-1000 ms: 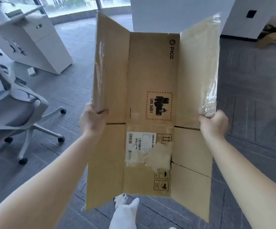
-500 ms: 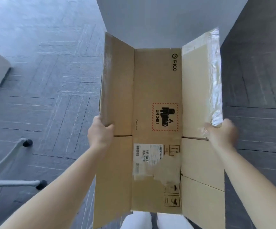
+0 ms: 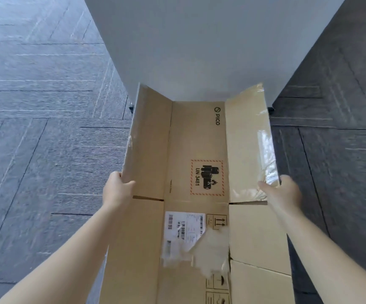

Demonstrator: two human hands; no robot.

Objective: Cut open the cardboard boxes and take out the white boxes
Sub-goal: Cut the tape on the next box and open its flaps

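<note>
Both hands, left hand (image 3: pixel 117 189) at 9 o'clock, right hand (image 3: pixel 284 191) at 3, grasp the flattened cardboard box (image 3: pixel 197 172). It looks emptied; discarding it likely comes next

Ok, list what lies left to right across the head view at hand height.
Grey carpet floor → left hand → left flap → UN 3481 battery label → taped right flap → right hand → darker carpet floor.

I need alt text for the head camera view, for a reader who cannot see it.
Two bare hands hold an opened, flattened cardboard box by its side flaps, the left hand gripping the left flap and the right hand the tape-covered right flap. It bears a UN 3481 label and hangs above grey carpet.
</note>
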